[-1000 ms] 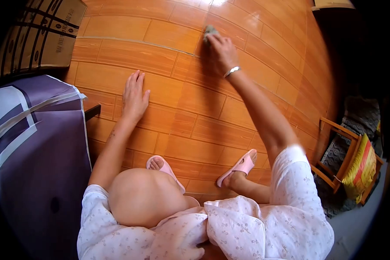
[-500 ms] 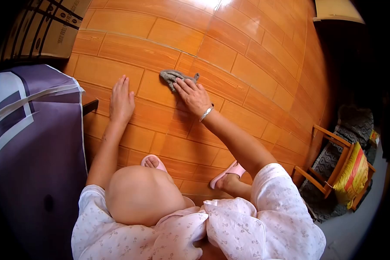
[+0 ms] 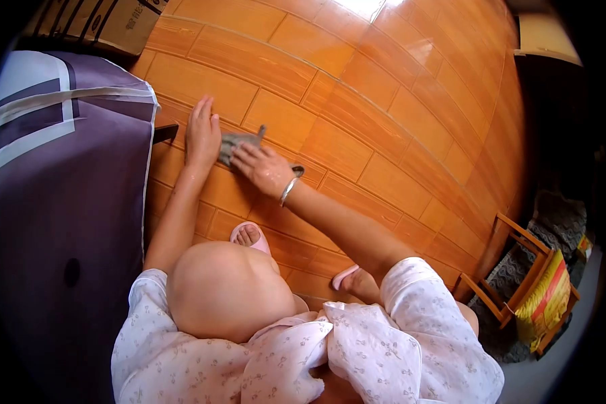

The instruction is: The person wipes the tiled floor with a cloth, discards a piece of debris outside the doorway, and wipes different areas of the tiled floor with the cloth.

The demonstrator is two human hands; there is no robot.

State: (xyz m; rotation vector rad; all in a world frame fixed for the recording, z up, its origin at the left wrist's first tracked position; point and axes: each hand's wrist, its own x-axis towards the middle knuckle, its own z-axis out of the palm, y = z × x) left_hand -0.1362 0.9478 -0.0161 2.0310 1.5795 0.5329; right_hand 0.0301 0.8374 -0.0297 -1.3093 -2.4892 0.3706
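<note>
A grey cloth (image 3: 230, 144) lies crumpled on the orange wood-patterned floor tiles (image 3: 347, 145). Pressing on its right part is my right hand (image 3: 265, 170), fingers spread, with a silver bracelet at the wrist. A bit of the cloth sticks out by that wrist and another beyond the fingertips. My left hand (image 3: 203, 135) rests on the floor at the cloth's left end, palm down, its fingers stretched out and nothing held in it.
A purple and white fabric cover (image 3: 67, 175) fills the left side, with a strapped cardboard box (image 3: 118, 27) behind it. On the right stands a wooden chair (image 3: 525, 289) with a yellow cushion (image 3: 542, 303). My feet in pink slippers (image 3: 261, 237) are below.
My right hand has swept from the far floor back toward me and to the left, bringing the cloth beside my left hand. The view has shifted somewhat.
</note>
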